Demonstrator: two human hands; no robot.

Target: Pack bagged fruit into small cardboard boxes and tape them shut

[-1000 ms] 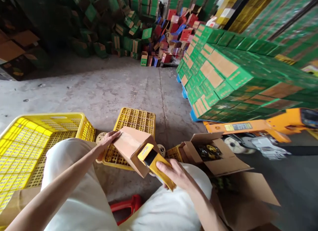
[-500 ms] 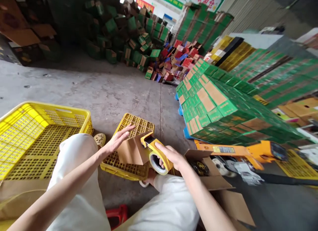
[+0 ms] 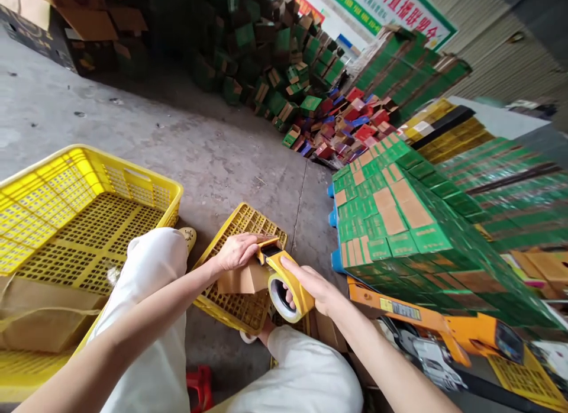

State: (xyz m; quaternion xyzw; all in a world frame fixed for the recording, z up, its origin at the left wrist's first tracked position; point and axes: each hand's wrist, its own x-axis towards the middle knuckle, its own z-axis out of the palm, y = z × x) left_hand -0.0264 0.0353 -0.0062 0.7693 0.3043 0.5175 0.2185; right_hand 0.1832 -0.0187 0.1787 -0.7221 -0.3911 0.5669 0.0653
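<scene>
Right now, the right hand is clamped on the yellow tape dispenser, thumb along the body, its roll hanging beneath. And the left hand is close by, fingers together, at the dispenser's front end over the small brown carton; whether it grips anything, I can't tell. That carton sits on a yellow crate, grid side up, between white-trousered knees. Off to the left, a big yellow basket holds a brown package at its near end. Over on the right, an orange pallet jack stands beside stacked green cartons on a blue pallet. Farther back, red, blue and green boxes lie heaped, with a banner high beyond them!
</scene>
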